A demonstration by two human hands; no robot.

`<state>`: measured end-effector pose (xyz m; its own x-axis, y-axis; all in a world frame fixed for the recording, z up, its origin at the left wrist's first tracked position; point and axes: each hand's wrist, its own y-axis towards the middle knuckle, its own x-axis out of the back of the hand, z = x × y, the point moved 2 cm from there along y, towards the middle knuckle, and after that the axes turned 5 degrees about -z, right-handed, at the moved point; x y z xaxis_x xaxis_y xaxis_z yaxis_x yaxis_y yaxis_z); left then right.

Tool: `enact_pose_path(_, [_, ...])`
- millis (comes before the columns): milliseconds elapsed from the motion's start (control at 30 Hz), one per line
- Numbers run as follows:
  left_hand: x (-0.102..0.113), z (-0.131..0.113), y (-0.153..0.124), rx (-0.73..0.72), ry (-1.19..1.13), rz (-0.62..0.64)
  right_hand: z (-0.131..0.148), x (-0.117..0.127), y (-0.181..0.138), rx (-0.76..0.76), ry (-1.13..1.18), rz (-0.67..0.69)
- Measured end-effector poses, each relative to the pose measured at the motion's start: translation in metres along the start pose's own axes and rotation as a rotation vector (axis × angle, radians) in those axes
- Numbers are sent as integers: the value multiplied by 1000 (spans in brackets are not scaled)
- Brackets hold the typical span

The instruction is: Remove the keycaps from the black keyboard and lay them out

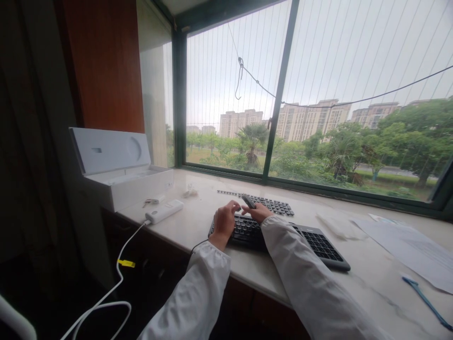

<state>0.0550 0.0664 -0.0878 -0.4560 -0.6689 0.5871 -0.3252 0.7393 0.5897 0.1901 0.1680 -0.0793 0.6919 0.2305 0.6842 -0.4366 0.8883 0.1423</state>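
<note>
A black keyboard (318, 243) lies on the pale marble sill (371, 278) in front of the window. My left hand (224, 221) rests curled on its left end, fingers bent onto the keys. My right hand (257, 212) hovers just beside it over the keys and pinches a small dark grey object (248, 201), perhaps a keycap or puller. Several removed keycaps (269, 203) lie in rows on the sill just behind the keyboard. Both arms are in white sleeves.
An open white box (120, 177) stands at the left end of the sill, a white power bank (164, 210) with a white cable (118, 278) beside it. Papers (410, 245) and a blue tool (424, 300) lie on the right. The window is close behind.
</note>
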Motion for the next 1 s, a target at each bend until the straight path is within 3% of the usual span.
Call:
enact_pose_path(67, [0,-1,0,-35,-26,-27,0,1,0,17,39,45])
enact_pose_path(233, [-1,-2,1,-87,-129,-58,4,5,-3,48,51,-1])
enact_pose_path(533, [-2,-1,1,-123,-124,-55,2,7,-4,22,67,48])
enact_pose_path(700, [-4,0,0,-149,-89,-69,2,8,-2,35,5,-39])
enact_pose_path(867, [-6,0,1,-120,-61,-70,-1,16,-4,12,-331,-304])
enact_pose_path(1000, [-6,-2,1,-81,-39,-45,-13,18,-5,-105,-591,-287])
